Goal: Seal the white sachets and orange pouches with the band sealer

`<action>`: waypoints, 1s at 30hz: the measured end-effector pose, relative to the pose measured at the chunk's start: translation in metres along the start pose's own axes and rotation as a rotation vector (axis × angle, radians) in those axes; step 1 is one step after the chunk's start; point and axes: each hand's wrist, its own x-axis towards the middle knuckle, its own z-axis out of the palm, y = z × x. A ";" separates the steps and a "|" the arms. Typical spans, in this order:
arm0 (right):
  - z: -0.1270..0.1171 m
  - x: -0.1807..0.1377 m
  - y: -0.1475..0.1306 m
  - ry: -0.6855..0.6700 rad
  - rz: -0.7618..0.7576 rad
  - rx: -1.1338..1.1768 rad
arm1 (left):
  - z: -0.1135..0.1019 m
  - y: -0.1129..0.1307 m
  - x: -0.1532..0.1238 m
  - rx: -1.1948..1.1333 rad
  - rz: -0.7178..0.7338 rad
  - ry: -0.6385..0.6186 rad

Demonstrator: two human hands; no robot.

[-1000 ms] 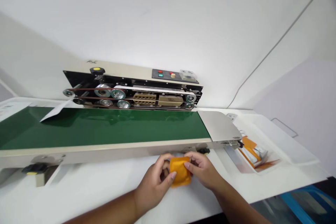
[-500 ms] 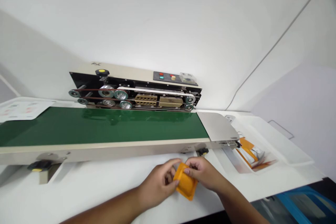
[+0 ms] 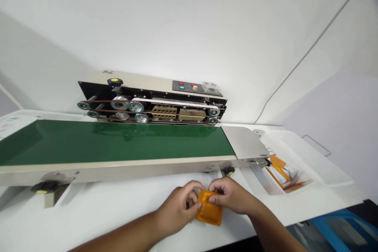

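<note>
At lower centre of the frame, an orange pouch is pinched by the left hand and right hand; it could be dropped if both fingertip holds were loosened.

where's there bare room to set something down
The green belt looks bare between the roller unit and front rail; so does the white table between the left black knob and left hand. Crowded: where it and the right hand hold the orange packet, and the white bin of orange pieces.
</note>
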 end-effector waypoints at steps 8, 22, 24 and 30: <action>-0.044 -0.017 -0.031 -0.063 0.002 -0.100 | -0.002 -0.004 0.000 -0.037 0.048 0.050; -0.157 0.038 -0.054 0.714 -0.150 0.549 | -0.003 0.000 -0.003 0.079 0.030 0.016; -0.158 0.046 -0.051 0.690 -0.145 0.571 | -0.003 0.000 -0.003 0.094 0.030 0.011; -0.151 0.063 -0.046 0.588 -0.133 0.631 | -0.004 0.001 -0.004 0.159 0.048 -0.002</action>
